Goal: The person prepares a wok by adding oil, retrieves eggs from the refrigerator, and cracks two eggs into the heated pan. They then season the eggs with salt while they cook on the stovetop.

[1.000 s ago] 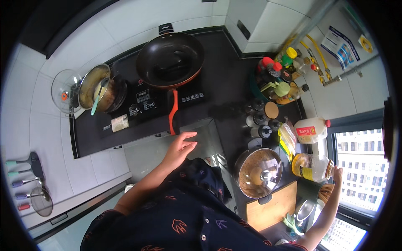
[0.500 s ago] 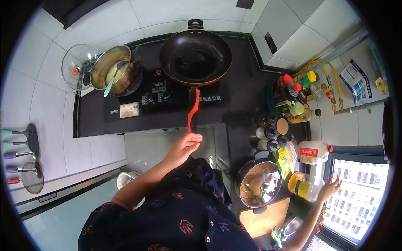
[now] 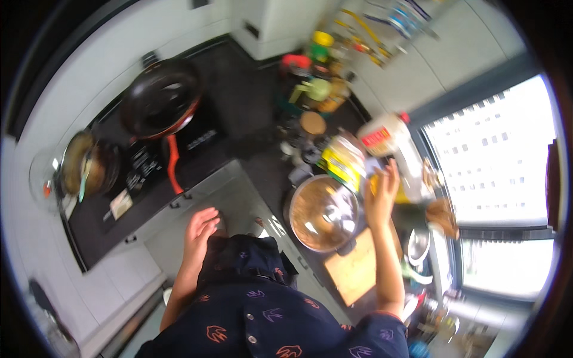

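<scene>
My left hand [image 3: 198,237] hangs before the counter's front edge, fingers loosely bent and nothing in it. Beyond it is the red handle [image 3: 173,162] of a dark frying pan [image 3: 160,98] on the cooktop, a little apart from the fingers. My right hand [image 3: 382,197] reaches over the right counter with fingers raised and apart. It is nearest to a yellow-labelled jar, mostly hidden behind it, and a yellow packet [image 3: 341,162]. Left of that wrist stands a lidded pan [image 3: 322,213] with a glass lid. The picture is somewhat blurred.
A pot [image 3: 77,164] with a turquoise-handled utensil sits left on the cooktop, beside a glass lid [image 3: 43,179]. Bottles and a pale green scoop [image 3: 316,89] crowd the back corner. A large white jug [image 3: 388,143] stands by the window. A wooden board [image 3: 352,271] lies near me.
My view has swung to the right. My left hand has drawn away from the frying pan's handle. My right hand has come in from beside the window to near the lidded pan.
</scene>
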`<state>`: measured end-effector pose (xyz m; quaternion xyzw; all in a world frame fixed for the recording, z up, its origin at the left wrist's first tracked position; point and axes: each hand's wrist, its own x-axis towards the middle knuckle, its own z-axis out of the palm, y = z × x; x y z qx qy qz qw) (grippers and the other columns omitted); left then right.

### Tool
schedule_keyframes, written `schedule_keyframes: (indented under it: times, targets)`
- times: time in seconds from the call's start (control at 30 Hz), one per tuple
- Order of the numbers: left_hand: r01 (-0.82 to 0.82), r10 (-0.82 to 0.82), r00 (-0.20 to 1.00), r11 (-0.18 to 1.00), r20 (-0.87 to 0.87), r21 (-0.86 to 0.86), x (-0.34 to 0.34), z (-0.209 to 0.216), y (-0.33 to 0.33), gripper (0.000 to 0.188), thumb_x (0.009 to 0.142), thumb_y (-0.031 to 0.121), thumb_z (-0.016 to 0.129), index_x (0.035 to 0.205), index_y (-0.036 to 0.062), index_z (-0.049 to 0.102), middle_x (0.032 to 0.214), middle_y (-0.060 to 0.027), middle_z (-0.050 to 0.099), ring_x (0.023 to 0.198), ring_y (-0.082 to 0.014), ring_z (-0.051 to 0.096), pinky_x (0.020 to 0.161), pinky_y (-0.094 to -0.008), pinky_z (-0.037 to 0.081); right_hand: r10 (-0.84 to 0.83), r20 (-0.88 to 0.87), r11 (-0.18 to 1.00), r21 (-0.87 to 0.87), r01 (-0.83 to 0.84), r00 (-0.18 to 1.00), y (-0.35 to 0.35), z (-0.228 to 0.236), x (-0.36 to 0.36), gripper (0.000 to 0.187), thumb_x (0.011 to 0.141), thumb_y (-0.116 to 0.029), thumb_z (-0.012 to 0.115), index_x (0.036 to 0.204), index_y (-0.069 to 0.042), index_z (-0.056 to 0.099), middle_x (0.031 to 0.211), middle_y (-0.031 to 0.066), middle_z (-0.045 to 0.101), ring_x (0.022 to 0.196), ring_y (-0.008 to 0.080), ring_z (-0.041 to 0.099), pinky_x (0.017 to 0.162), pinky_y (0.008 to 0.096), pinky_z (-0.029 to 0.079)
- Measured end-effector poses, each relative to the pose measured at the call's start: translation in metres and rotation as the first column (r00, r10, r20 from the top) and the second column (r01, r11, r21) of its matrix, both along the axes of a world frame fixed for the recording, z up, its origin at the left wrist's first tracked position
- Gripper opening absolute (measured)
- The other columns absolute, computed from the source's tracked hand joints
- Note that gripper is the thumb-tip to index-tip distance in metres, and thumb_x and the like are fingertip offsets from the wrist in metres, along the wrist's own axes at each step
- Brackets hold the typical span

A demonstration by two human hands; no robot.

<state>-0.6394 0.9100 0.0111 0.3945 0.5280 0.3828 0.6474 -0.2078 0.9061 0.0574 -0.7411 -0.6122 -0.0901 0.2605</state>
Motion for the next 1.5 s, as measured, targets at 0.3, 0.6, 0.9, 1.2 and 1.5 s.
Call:
schedule_keyframes:
  times: [0.3,0.6,0.9,1.2,1.5]
  targets:
    - [0.466,-0.466,0.884,0.885,-0.031,0.001,0.029,0.002,-0.008,0.032,0.094,0.011,0.054,0.126,0.0043,0.052,0.127,-0.0098,0.055,0.110,-0.0161,0.057,0.090,-0.0284,0.045,-0.402,-0.185,0.914,-0.029,0.404,0.897,-0.199,-0.020,-0.051,0.031,0.081,-0.003,0.064,0.112,-0.005,0.057,0.147,0.0227,0.028,0.128,0.0402,0.040,0.103,0.0465,0.037]
    - [0.721,-0.719,0.693,0.688,-0.053,0.079,0.066,0.005,-0.069,0.033,0.092,0.011,0.055,0.124,0.0037,0.053,0.123,-0.0092,0.056,0.107,-0.0165,0.058,0.087,-0.0279,0.046,-0.711,-0.128,0.702,-0.077,0.708,0.691,-0.402,-0.001,-0.135,0.036,0.077,-0.001,0.067,0.112,-0.003,0.058,0.142,0.0238,0.035,0.123,0.0403,0.044,0.101,0.0455,0.039]
    - [0.849,-0.851,0.525,0.521,-0.022,0.092,0.103,0.011,-0.238,0.036,0.091,0.008,0.056,0.127,0.0020,0.050,0.128,-0.0096,0.053,0.109,-0.0187,0.057,0.090,-0.0306,0.047,-0.742,-0.139,0.663,-0.012,0.748,0.655,-0.552,0.016,-0.141,0.039,0.079,-0.002,0.067,0.116,-0.002,0.055,0.144,0.0234,0.032,0.125,0.0394,0.042,0.102,0.0456,0.038]
    - [0.908,-0.921,0.389,0.387,0.022,0.159,0.209,0.009,-0.485,0.038,0.092,0.010,0.057,0.128,0.0027,0.049,0.130,-0.0083,0.052,0.113,-0.0177,0.056,0.091,-0.0292,0.047,-0.798,-0.211,0.544,0.150,0.825,0.565,-0.767,0.037,-0.110,0.041,0.082,-0.004,0.065,0.121,-0.002,0.052,0.144,0.0232,0.033,0.127,0.0399,0.039,0.105,0.0459,0.035]
    - [0.950,-0.969,0.230,0.205,-0.087,0.236,0.315,0.017,-0.627,0.038,0.090,0.003,0.057,0.128,0.0036,0.050,0.140,-0.0111,0.040,0.117,-0.0203,0.054,0.098,-0.0322,0.044,-0.761,-0.319,0.536,0.182,0.824,0.565,-0.882,0.029,-0.050,0.042,0.083,-0.007,0.064,0.123,0.000,0.051,0.144,0.0249,0.033,0.129,0.0406,0.037,0.106,0.0466,0.033]
